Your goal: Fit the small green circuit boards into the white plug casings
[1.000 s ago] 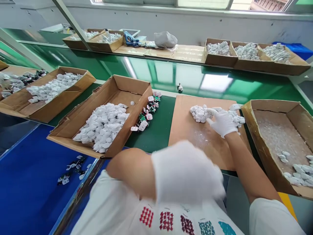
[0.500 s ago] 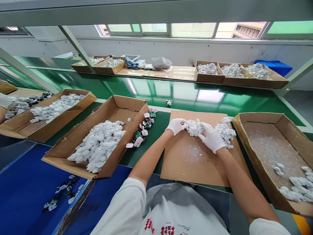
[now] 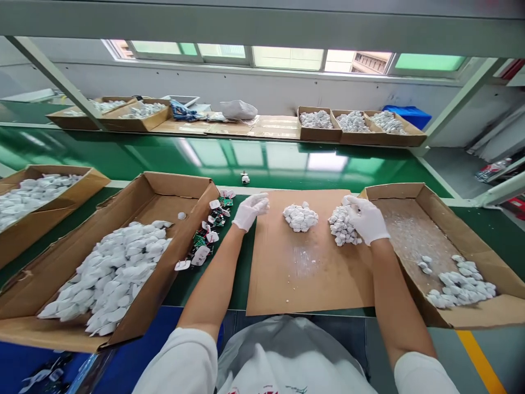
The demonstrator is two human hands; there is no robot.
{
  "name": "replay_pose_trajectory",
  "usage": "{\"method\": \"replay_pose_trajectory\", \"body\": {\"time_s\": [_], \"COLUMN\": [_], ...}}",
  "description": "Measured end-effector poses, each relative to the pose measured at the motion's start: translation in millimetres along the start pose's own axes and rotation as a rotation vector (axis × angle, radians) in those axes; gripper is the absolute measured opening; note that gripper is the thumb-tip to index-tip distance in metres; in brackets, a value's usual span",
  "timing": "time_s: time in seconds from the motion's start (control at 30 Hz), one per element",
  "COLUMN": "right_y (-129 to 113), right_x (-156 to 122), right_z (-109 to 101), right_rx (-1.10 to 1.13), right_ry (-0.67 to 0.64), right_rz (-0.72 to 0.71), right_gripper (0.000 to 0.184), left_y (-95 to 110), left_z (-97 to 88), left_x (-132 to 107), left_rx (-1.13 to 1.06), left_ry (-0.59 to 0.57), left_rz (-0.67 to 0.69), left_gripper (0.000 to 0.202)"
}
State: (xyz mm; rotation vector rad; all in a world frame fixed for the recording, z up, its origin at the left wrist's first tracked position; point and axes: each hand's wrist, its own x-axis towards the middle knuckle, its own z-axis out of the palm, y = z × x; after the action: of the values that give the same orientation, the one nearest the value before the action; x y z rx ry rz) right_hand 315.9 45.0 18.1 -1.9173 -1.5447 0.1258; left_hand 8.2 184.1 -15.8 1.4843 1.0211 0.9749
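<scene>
My left hand [image 3: 251, 211], in a white glove, is held over the left edge of a cardboard sheet [image 3: 279, 284]. Its fingers are stretched out and nothing shows in them. A heap of small white pieces [image 3: 301, 217] sits on the sheet between my two hands. My right hand [image 3: 366, 219], also gloved, is at the top of a second heap of white pieces [image 3: 343, 225]. Its fingers are bent together there; what they hold, if anything, is hidden. Small green circuit boards with white parts [image 3: 207, 235] lie in a row left of my left hand.
At left stands a cardboard tray [image 3: 180, 191] with many white pieces [image 3: 118, 268]. Another tray [image 3: 447, 213] at right holds fewer pieces. A small black-and-white part [image 3: 245, 178] lies on the green conveyor belt [image 3: 164, 156]. Filled boxes [image 3: 320, 133] line the far side.
My hands have parted from around the middle heap. The left moved left, off the heap; the right moved right to the second heap. The view has turned right.
</scene>
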Motion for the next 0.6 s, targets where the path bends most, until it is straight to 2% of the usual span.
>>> {"method": "replay_pose_trajectory", "body": {"time_s": [0.03, 0.1, 0.2, 0.3, 0.37, 0.5, 0.6], "right_y": [9, 24, 38, 43, 43, 41, 40], "right_x": [1, -1, -13, -23, -25, -25, -25], "right_z": [-8, -18, -16, -10, -11, -18, -21], "right_rx": [-0.100, -0.162, -0.151, -0.131, -0.113, -0.107, -0.132], "right_ry": [-0.027, -0.071, -0.067, -0.019, -0.027, -0.076, -0.056], "right_rz": [0.011, 0.025, 0.037, 0.067, 0.072, 0.068, 0.111], "right_gripper": [0.028, 0.024, 0.029, 0.031, 0.029, 0.034, 0.026], "left_y": [7, 22, 44, 52, 48, 27, 11], "left_z": [-4.1, -8.6, -6.6, -1.8, -1.3, -5.3, -4.6], "left_x": [-3, -16, -45, -79, -99, -127, -141], "left_rx": [-0.090, -0.168, -0.115, -0.076, -0.120, -0.289, -0.381], "left_ry": [0.030, 0.033, -0.041, -0.080, -0.058, 0.044, 0.110], "left_rz": [-0.021, -0.061, -0.104, -0.128, -0.186, -0.305, -0.359], "left_gripper": [0.059, 0.055, 0.048, 0.045, 0.044, 0.044, 0.043]}}
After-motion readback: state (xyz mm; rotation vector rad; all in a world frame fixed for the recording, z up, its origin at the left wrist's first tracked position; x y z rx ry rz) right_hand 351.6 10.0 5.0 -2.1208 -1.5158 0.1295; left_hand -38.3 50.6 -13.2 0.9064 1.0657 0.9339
